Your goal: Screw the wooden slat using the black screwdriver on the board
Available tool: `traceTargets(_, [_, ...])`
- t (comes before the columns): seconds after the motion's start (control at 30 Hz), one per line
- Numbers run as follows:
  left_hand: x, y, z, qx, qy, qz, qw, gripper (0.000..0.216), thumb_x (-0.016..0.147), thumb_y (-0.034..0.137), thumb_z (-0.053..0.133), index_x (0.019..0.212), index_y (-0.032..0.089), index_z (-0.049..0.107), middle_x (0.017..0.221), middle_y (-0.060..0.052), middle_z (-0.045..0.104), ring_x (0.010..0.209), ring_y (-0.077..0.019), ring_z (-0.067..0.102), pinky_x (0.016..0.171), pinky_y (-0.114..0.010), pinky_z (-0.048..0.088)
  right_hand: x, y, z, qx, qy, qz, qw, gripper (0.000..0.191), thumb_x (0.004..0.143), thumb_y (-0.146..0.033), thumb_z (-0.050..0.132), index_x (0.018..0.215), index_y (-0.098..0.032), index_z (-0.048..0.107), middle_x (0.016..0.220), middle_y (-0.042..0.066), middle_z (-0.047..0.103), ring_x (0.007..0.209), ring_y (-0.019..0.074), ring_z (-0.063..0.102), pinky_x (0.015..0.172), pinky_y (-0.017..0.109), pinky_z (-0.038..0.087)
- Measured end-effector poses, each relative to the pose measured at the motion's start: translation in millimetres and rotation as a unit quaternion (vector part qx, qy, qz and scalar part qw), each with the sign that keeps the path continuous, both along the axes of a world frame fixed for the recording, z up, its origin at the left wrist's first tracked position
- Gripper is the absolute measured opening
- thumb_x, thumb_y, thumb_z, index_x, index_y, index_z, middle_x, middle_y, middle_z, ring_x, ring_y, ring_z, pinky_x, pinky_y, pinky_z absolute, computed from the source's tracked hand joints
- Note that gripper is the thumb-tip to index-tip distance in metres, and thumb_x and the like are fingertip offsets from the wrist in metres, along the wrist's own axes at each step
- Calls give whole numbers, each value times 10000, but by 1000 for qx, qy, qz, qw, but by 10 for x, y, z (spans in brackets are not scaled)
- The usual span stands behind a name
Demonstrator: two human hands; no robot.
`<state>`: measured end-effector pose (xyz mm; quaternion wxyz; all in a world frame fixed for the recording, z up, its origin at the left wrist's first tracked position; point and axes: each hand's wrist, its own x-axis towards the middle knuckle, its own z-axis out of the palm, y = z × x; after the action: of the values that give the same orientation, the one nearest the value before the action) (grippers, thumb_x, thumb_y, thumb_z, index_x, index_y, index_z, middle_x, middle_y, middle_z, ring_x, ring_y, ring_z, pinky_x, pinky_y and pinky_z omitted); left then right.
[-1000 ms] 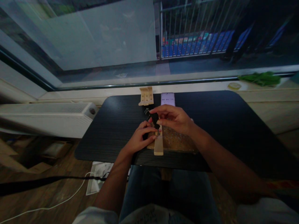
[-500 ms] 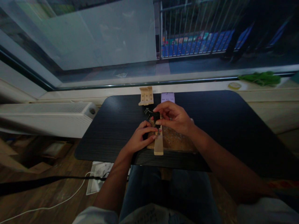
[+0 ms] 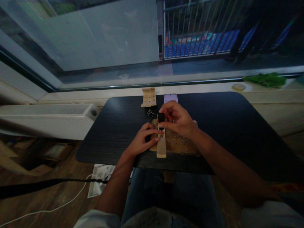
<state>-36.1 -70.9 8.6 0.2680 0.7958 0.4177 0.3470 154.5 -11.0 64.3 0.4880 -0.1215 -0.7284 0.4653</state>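
Observation:
Between the fingers and thumb of my right hand (image 3: 179, 118) is the black handle of a screwdriver (image 3: 161, 117), held nearly upright. Its tip points down at a small metal piece on a pale wooden strip (image 3: 161, 150). My left hand (image 3: 143, 139) presses the strip from the left, with its fingers and thumb around the spot where the tip rests. Under the strip lies a brown, speckled board (image 3: 181, 144). Several thin metal pieces (image 3: 150, 112), possibly screws or hex keys, lie behind my left hand.
Pale wooden pieces with holes (image 3: 149, 97) stand at the back edge of the dark table (image 3: 106, 133). Beside them lies a phone (image 3: 170, 97). A radiator (image 3: 47, 120) is at the left. On the windowsill are a round yellow item (image 3: 238, 86) and something green (image 3: 266, 80).
The screwdriver handle has tipped slightly rightward and become more upright, and my right fingers have shifted around it. My left hand and the wooden strip stay in place.

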Motion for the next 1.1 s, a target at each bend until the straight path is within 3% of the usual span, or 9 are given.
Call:
traceTargets(0.3, [-13,10,-9,2,-3,-3,1000,281,888,379,576,1096,226,689,1026,-69,547,1053,-229,505,958,-402,431,-15,-28,6,6,-1,-30,1000,371,700,-295,789,957,-235,529,731,-71,430,527,49,329,453,187,276])
traceTargets(0.63, [-17,14,-48,9,-7,-7,1000,281,892,399,570,1092,239,685,1007,-60,543,1039,-221,508,946,-394,432,-1,-37,18,49,-13,-49,998,256,733,-212,755,947,-223,617,749,-58,483,537,50,346,478,183,309])
traceTargets(0.87, [-26,12,-54,6,0,-4,1000,279,893,399,569,1092,242,685,1056,-65,534,1076,-229,498,978,-403,420,27,-17,11,99,-12,-12,995,243,823,-287,679,1045,-200,630,802,-32,532,584,52,417,518,189,371])
traceTargets(1.1, [-10,-3,-11,-7,-8,-5,1000,284,893,386,567,1092,223,689,1087,-76,535,1108,-244,496,1011,-426,410,54,-33,20,66,-19,45,997,229,905,-272,569,1120,-198,604,892,12,616,655,66,538,531,185,437])
